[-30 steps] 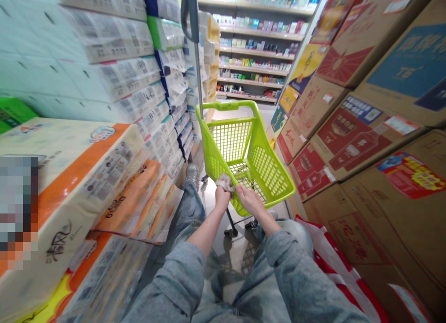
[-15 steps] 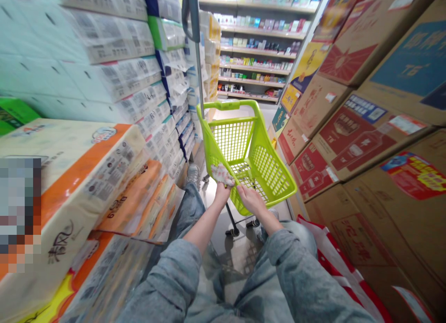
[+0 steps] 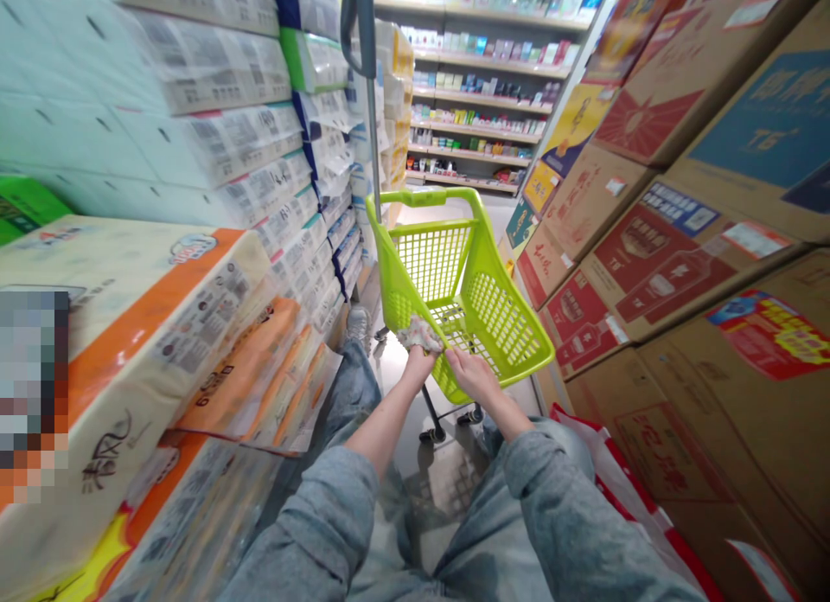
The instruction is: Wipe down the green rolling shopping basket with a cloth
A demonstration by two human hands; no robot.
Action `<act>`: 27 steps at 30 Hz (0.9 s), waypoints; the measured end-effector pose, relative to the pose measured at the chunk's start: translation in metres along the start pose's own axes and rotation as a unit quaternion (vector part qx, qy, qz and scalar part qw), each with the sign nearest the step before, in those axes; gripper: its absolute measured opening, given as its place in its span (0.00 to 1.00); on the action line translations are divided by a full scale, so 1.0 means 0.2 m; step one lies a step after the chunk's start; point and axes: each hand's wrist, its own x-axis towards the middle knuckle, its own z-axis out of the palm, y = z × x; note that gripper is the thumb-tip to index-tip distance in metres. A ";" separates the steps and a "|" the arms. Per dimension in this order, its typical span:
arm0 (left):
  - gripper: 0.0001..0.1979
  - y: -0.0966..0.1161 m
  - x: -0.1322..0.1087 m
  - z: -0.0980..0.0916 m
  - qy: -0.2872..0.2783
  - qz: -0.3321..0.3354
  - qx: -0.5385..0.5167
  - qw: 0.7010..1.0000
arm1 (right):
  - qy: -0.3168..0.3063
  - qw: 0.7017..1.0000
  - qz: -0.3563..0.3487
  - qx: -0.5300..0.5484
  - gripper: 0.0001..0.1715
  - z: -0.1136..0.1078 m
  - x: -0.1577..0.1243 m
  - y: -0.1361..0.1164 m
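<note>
At lime bskt (image 3: 483, 243), L hand (image 3: 420, 362) grip pinching crumpled cloth (image 3: 415, 332), tips hidden; R hand (image 3: 475, 374) grip part-hidden, can't tell.

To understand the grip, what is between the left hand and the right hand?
The head view shows a strip of lime-green shopping basket between the left hand, holding patterned cloth, and right hand.

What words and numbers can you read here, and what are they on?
"春风": cream-and-orange pack
"郎牌": blue-panelled carton
"T6": same carton
"T8": red-printed carton
Sideways "6" or "9", unclear: orange pack
Too small or blurred: green cart handle, price tags, sticker, shelf goods, other packs, other cartons.
</note>
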 end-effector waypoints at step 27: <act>0.11 0.03 -0.03 -0.09 0.128 0.036 -0.020 0.991 | 0.014 0.999 -0.027 -0.036 0.31 -0.01 -0.03 0.12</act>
